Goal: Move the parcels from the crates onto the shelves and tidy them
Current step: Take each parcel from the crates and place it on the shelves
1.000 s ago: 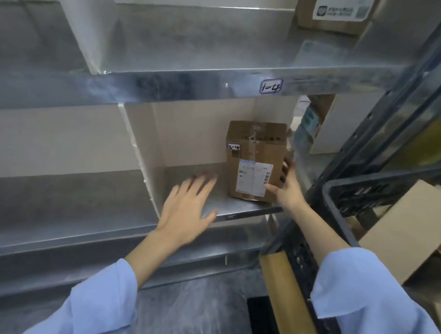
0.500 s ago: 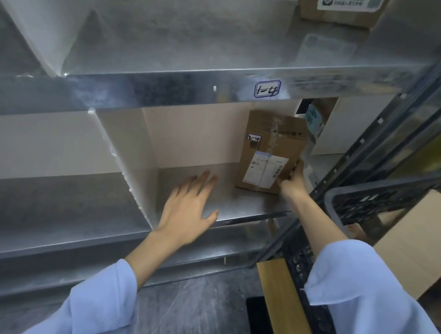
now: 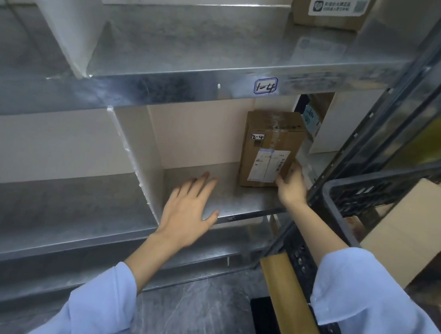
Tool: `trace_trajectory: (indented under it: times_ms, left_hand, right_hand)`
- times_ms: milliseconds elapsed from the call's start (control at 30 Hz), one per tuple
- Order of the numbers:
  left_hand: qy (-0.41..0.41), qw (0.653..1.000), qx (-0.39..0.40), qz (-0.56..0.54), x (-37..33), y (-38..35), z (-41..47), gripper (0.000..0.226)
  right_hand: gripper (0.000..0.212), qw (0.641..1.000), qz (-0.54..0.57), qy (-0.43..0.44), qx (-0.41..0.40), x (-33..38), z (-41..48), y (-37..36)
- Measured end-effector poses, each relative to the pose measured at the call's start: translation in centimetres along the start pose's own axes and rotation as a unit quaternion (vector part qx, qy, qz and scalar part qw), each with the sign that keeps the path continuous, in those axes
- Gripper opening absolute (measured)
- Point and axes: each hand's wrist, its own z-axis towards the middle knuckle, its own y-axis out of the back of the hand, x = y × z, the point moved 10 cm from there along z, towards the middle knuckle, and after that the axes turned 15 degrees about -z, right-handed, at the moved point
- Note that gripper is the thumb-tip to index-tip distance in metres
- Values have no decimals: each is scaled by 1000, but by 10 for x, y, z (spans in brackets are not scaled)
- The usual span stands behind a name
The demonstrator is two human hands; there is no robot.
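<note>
The left hand (image 3: 189,213) lies flat on the shelf (image 3: 239,205), palm down. Its fingers are straight and a bit spread, and the thumb points out along the front edge. It holds nothing. The arm comes up from a light blue sleeve (image 3: 100,305).

The right hand (image 3: 292,186) reaches farther in, on the right. It holds the low right corner of the parcel (image 3: 271,148). The thumb is on the front and the fingers curl round the side.

The parcel is a brown box. It stands upright at the back of the shelf, near the right end. It has a white label on the front and a small tag that says 2-4. A white wall (image 3: 142,156) stands at the left of this space, just beside the left hand.

The top shelf (image 3: 200,52) has a tag (image 3: 265,86) that says 1-4. One brown box (image 3: 331,16) with a white label stands on it, far right.

A black crate (image 3: 350,195) sits on the right, beside the right arm. A pale box (image 3: 407,230) leans in it. I cannot tell what lies under that.
</note>
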Motion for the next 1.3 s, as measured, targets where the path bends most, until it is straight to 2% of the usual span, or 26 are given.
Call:
trace_trajectory:
  times_ms: [133,267,633,933,1033,1300]
  left_hand:
    - [-14,1000,-4,3,-9,9,-12,79]
    - [-26,1000,-11,3,-18,18,-30,80]
    - [-92,995,-46,11,-65,69,-104,79]
    - [-211,977,-32,-14,-165,83,-157,74]
    - [-251,967,-20,-29,-210,75,-168,79]
    - [-379,919,31,-102,-345,41,-209,73]
  right_hand:
    - [81,998,-35,47,-28,3,-41,13]
    - [90,990,-108,88,-35,12,-86,27]
    - [91,966,-187,153,-97,35,-235,73]
    - [88,966,-167,100,-172,-5,-340,156]
    - [87,962,-166,69,-207,-31,-369,192]
    - [86,951,-139,-47,-271,-133,-441,286]
